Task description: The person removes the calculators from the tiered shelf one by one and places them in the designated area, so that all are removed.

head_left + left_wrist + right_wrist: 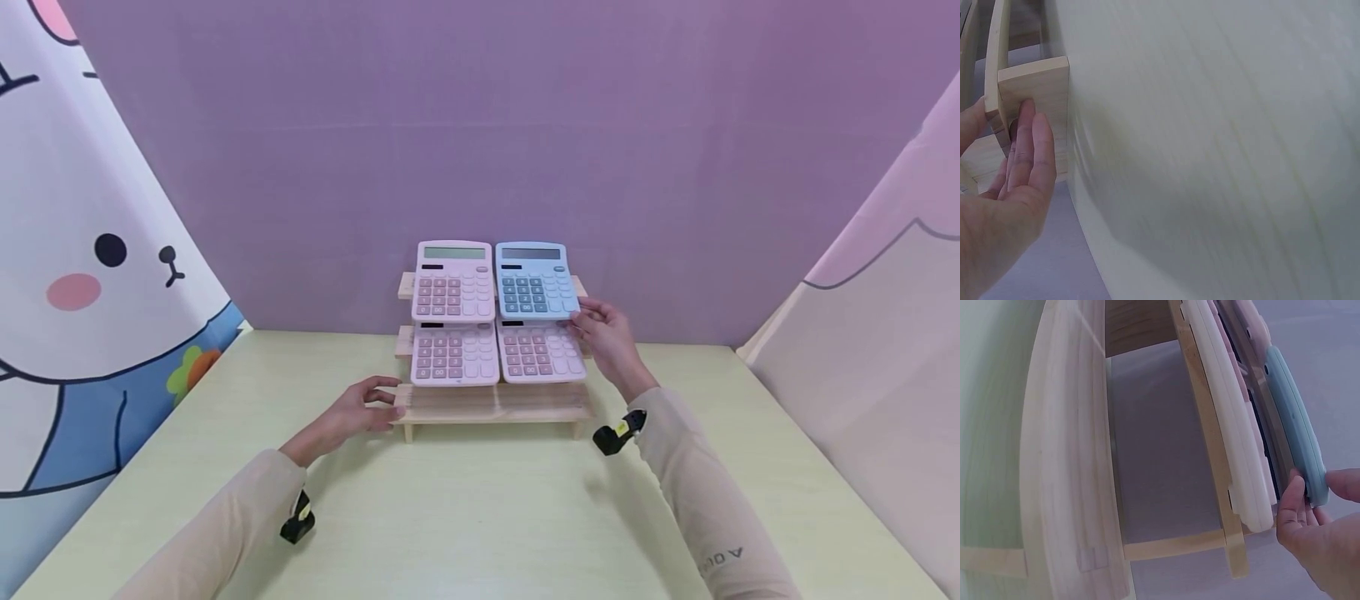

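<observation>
A tiered wooden rack [495,404] stands on the table and bears calculators on its upper two steps. My left hand [348,417] grips the left end of its lowest step; in the left wrist view, the thumb lies on one side of the board [995,69] and the fingers on the other. On the top step, a pink calculator [453,283] sits left of a blue calculator [535,283]. The blue one's lower right corner is pinched by my right hand [609,342]. Below are another pink calculator [455,354] and a pale pink calculator [543,354], their displays hidden.
The lowest step is bare wood. A purple backdrop [480,150] rises behind the rack. Printed cloths hang at the left [112,192] and right [885,333] edges of the pale table [465,525]. Each wrist carries a small black camera [618,433].
</observation>
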Demonstrator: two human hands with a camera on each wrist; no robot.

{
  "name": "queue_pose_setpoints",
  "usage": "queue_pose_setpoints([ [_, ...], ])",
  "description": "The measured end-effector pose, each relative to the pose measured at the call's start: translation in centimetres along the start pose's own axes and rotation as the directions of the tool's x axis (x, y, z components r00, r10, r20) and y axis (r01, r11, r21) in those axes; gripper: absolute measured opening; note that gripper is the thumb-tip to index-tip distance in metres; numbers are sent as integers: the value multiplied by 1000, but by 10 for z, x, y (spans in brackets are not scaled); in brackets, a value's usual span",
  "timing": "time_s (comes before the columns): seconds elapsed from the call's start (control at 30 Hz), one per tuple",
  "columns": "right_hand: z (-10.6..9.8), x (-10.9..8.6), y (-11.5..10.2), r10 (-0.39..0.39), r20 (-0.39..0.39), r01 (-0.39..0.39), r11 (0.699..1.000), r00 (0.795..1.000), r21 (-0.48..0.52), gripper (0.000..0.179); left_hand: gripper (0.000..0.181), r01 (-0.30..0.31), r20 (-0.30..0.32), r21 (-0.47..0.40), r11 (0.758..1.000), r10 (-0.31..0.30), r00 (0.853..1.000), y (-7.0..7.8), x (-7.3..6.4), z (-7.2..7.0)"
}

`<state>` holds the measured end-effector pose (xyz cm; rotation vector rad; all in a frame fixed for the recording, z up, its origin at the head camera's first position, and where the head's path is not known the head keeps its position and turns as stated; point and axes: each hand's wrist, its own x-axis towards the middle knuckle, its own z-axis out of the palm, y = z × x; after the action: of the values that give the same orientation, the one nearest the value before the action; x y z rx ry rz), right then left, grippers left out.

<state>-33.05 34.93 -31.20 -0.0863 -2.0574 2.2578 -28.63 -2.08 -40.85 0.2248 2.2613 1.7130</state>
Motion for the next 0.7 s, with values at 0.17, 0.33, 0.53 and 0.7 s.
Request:
queue_pose_setpoints([
  [0.17, 0, -1, -1, 3, 2, -3, 999, 1000, 37, 44, 63, 10, -5, 2, 1000, -10, 1000, 1, 0, 0],
  [0.33, 1, -2, -1, -4, -2, 4, 998, 1000, 67, 45, 63, 17, -9, 8, 1000, -17, 1000, 2, -1, 0],
  [0.53, 2, -1, 0, 7, -21, -5, 994, 1000, 107, 44, 62, 23, -9, 8, 1000, -23, 1000, 4, -2, 1],
  [0.7, 4, -1, 0, 25, -35, -20, 991, 999, 132, 44, 63, 31, -12, 11, 999, -31, 999, 5, -3, 1],
])
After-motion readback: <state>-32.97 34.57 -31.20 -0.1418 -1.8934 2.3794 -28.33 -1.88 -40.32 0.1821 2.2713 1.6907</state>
